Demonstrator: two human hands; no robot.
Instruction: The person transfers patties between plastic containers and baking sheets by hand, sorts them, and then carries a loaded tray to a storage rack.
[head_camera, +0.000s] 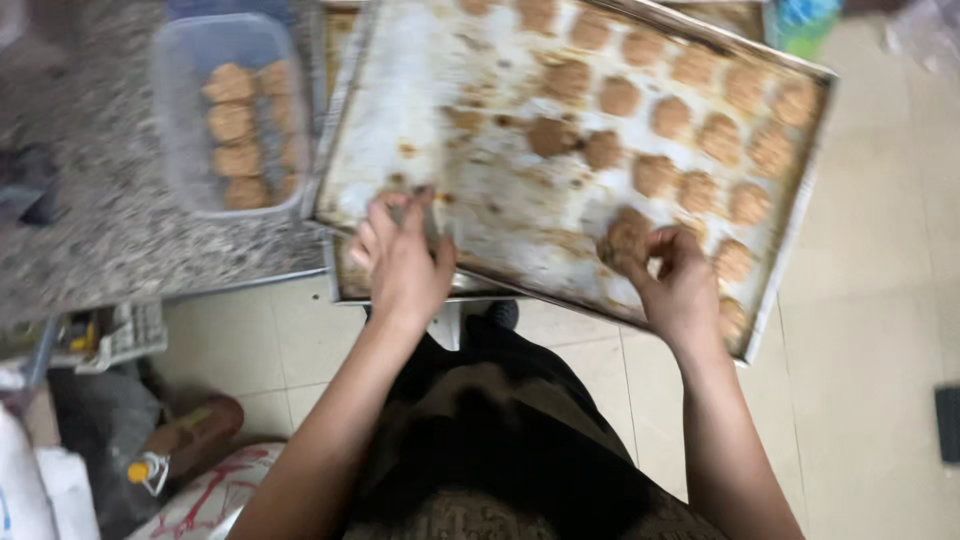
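My right hand (672, 275) pinches a brown cookie (625, 238) at the lower middle of the stained baking tray (500, 190); my left hand (400, 255) grips the tray's near edge. The cookie looks light and crumbly, best held gently by its rim.

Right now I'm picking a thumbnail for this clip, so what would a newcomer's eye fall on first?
The big stained baking tray fills the upper middle, jutting off the granite counter, with round brown cookies crowded over its right half. At its near edge, the left hand holds a small tool on the tray and the right hand grips a cookie. On the counter at left, a clear plastic container holds more stacked cookies.
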